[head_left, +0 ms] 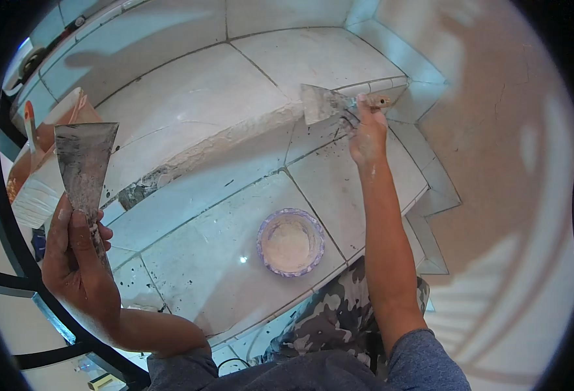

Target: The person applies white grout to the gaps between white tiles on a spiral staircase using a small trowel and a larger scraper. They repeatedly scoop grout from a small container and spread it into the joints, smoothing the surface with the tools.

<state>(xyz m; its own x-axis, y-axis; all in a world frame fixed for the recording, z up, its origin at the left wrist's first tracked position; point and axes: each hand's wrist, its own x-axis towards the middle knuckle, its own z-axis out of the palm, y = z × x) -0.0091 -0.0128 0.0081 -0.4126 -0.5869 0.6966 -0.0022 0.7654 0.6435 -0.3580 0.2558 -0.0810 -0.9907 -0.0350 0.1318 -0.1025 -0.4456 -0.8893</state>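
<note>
In my left hand (82,260) is a wide putty knife (85,159), held by its handle with the dirty metal blade pointing up. My right hand (369,138) grips a second putty knife (324,104), its blade turned left against the stair edge. Along that edge runs a strip of pale filler (225,140), rough and uneven, with a dark bare patch (137,190) at its left end. A round bowl (291,242) with a purple-stained rim sits on the lower tread and holds whitish paste.
At the left stands a bucket (72,107) with a brush (34,195) and an orange-tipped handle near it. A black metal railing (13,244) curves along the left. Tiled steps (248,72) rise ahead, and a beige wall (495,117) bounds the right. Dark crumbs dot the tiles.
</note>
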